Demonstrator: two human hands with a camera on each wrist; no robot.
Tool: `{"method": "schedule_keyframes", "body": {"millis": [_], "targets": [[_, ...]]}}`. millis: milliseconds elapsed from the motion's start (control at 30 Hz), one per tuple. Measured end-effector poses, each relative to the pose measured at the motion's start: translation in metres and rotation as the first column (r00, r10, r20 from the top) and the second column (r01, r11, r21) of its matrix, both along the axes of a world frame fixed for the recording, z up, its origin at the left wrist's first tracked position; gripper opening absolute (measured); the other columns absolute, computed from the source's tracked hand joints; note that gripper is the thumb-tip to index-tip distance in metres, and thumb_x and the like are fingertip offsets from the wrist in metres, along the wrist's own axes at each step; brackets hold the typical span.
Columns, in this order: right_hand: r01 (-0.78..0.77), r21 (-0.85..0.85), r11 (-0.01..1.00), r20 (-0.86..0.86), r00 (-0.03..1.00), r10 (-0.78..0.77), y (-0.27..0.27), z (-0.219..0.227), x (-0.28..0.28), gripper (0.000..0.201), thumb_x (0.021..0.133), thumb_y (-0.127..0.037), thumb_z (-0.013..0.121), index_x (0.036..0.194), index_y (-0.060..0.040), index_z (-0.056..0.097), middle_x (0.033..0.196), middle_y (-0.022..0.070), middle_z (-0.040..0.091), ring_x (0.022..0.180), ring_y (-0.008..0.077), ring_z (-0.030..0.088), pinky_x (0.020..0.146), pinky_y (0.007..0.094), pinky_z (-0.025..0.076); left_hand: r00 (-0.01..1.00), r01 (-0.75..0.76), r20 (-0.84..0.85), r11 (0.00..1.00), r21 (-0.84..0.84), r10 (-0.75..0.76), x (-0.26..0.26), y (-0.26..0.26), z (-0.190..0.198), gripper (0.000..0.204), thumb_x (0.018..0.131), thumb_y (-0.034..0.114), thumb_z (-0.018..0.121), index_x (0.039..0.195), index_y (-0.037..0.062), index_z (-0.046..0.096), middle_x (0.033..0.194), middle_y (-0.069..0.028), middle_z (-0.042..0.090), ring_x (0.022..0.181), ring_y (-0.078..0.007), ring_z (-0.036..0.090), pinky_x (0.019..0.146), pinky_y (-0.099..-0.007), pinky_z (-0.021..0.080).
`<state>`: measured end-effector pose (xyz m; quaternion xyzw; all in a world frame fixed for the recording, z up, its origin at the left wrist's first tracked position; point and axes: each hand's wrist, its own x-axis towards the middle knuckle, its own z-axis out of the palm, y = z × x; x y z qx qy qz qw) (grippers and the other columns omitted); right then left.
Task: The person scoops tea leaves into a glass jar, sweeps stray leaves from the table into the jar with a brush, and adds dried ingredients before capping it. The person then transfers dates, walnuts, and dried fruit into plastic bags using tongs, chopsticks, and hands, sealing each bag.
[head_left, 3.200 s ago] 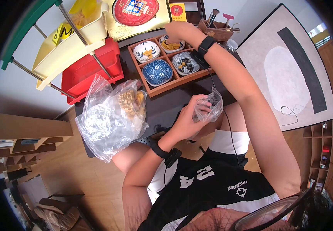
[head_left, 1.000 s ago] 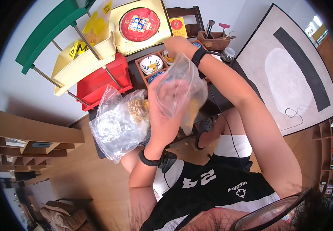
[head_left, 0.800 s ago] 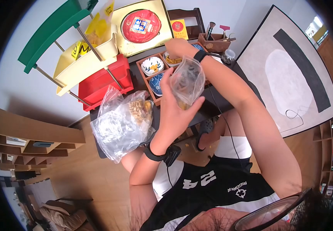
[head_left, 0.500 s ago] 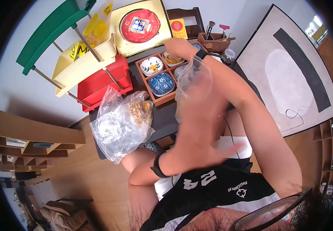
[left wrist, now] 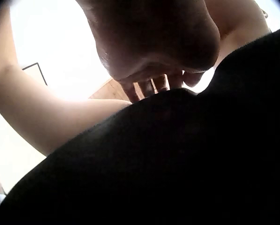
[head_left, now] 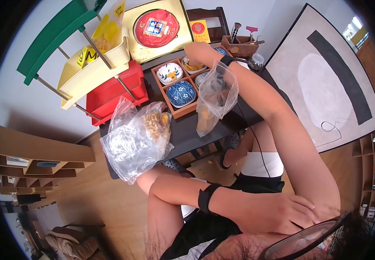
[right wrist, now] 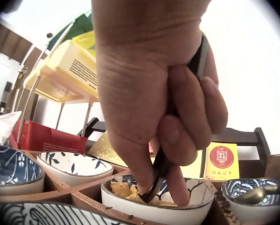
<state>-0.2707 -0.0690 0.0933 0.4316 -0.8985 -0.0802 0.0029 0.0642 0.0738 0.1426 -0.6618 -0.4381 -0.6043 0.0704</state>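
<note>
My right hand reaches over the far part of a wooden divided tray. In the right wrist view its curled fingers grip a slim dark tool, whose curved tip dips into a white bowl among yellow-brown dried pieces. My left hand lies on my right upper arm, fingers loosely spread and holding nothing. A clear plastic bag with yellowish pieces low inside stands by the tray's near right side. Beside it in the tray sit a blue flowered bowl and a leaf-patterned bowl.
A large clear bag with nut-like pieces lies at the table's left. Behind it stand a red bin and a cream bin. A gold box and a wooden brush holder line the back. A cable hangs below my right arm.
My left hand has let go of the clear bag, which stays standing on the table, and has moved back to my right upper arm. My right hand stays over the same bowl.
</note>
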Motion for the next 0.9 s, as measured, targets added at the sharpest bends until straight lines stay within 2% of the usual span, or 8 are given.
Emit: {"method": "schedule_keyframes", "body": {"millis": [67, 200, 267, 400, 600, 700, 767, 900], "targets": [[0.003, 0.006, 1.000, -0.005, 1.000, -0.003, -0.001, 0.001, 0.001, 0.032, 0.078, -0.013, 0.072, 0.108, -0.0066, 0.078, 0.107, 0.0167, 0.077, 0.102, 0.0339, 0.074, 0.084, 0.0441, 0.058, 0.992, 0.096, 0.077, 0.995, 0.040, -0.099, -0.001, 0.000, -0.001, 0.036, 0.103, 0.019, 0.052, 0.127, -0.0037, 0.064, 0.137, -0.0155, 0.061, 0.137, -0.0351, 0.053, 0.118, -0.0535, 0.035], [-0.004, 0.024, 1.000, 0.010, 1.000, 0.004, -0.001, 0.004, 0.002, 0.031, 0.078, -0.012, 0.070, 0.106, -0.0009, 0.075, 0.106, 0.0202, 0.075, 0.100, 0.0365, 0.074, 0.082, 0.0453, 0.060, 1.000, 0.005, 0.028, 0.999, 0.037, -0.006, -0.006, 0.006, 0.001, 0.037, 0.105, 0.022, 0.051, 0.129, -0.0031, 0.064, 0.138, -0.0144, 0.061, 0.138, -0.0353, 0.051, 0.118, -0.0532, 0.035], [-0.009, 0.017, 1.000, 0.009, 1.000, 0.009, -0.001, 0.003, 0.002, 0.030, 0.078, -0.012, 0.071, 0.106, -0.0008, 0.075, 0.106, 0.0202, 0.075, 0.099, 0.0365, 0.074, 0.082, 0.0452, 0.060, 0.975, -0.222, -0.023, 0.975, 0.029, 0.223, -0.014, 0.007, 0.004, 0.036, 0.102, 0.023, 0.056, 0.128, 0.0001, 0.064, 0.143, -0.0180, 0.057, 0.141, -0.0392, 0.047, 0.116, -0.0538, 0.037], [0.004, 0.006, 1.000, -0.006, 1.000, -0.004, -0.001, 0.001, 0.001, 0.032, 0.079, -0.013, 0.071, 0.110, -0.0065, 0.078, 0.107, 0.0167, 0.077, 0.102, 0.0340, 0.074, 0.083, 0.0439, 0.059, 0.911, -0.409, 0.060, 0.912, 0.028, 0.407, -0.023, 0.022, 0.005, 0.036, 0.095, 0.020, 0.065, 0.127, 0.0033, 0.065, 0.148, -0.0223, 0.051, 0.140, -0.0432, 0.046, 0.113, -0.0564, 0.038], [-0.022, -0.019, 1.000, -0.025, 0.999, 0.021, 0.001, -0.003, 0.000, 0.028, 0.079, -0.014, 0.070, 0.105, -0.0055, 0.078, 0.104, 0.0170, 0.077, 0.099, 0.0339, 0.075, 0.081, 0.0442, 0.059, 0.969, -0.230, 0.105, 0.972, 0.039, 0.225, -0.022, 0.035, 0.014, 0.033, 0.086, 0.018, 0.072, 0.116, 0.0041, 0.068, 0.138, -0.0200, 0.054, 0.133, -0.0427, 0.049, 0.112, -0.0588, 0.037], [-0.033, -0.009, 0.999, -0.015, 0.999, 0.033, 0.000, -0.003, -0.001, 0.026, 0.080, -0.014, 0.070, 0.102, -0.0055, 0.079, 0.104, 0.0171, 0.077, 0.098, 0.0345, 0.075, 0.081, 0.0449, 0.058, 0.997, -0.061, -0.038, 0.985, 0.160, 0.068, -0.014, 0.056, 0.014, 0.030, 0.087, 0.023, 0.071, 0.111, 0.0054, 0.069, 0.133, -0.0164, 0.056, 0.134, -0.0407, 0.049, 0.115, -0.0584, 0.032], [-0.041, -0.023, 0.999, -0.042, 0.998, 0.040, -0.001, -0.008, -0.002, 0.026, 0.080, -0.014, 0.070, 0.103, -0.0057, 0.079, 0.103, 0.0169, 0.077, 0.098, 0.0347, 0.075, 0.081, 0.0454, 0.058, 0.995, 0.094, -0.030, 0.890, 0.447, -0.090, 0.004, 0.080, 0.003, 0.038, 0.091, 0.035, 0.064, 0.111, 0.0029, 0.069, 0.117, -0.0147, 0.066, 0.131, -0.0393, 0.052, 0.111, -0.0624, 0.036], [-0.018, -0.016, 1.000, -0.030, 0.999, 0.018, -0.002, -0.004, 0.003, 0.026, 0.080, -0.014, 0.070, 0.104, -0.0065, 0.079, 0.104, 0.0164, 0.077, 0.099, 0.0347, 0.075, 0.081, 0.0465, 0.057, 0.989, 0.145, -0.068, 0.929, 0.341, -0.130, 0.003, 0.072, 0.006, 0.040, 0.094, 0.037, 0.061, 0.113, 0.0022, 0.069, 0.122, -0.0150, 0.065, 0.133, -0.0385, 0.051, 0.113, -0.0625, 0.035]]}}
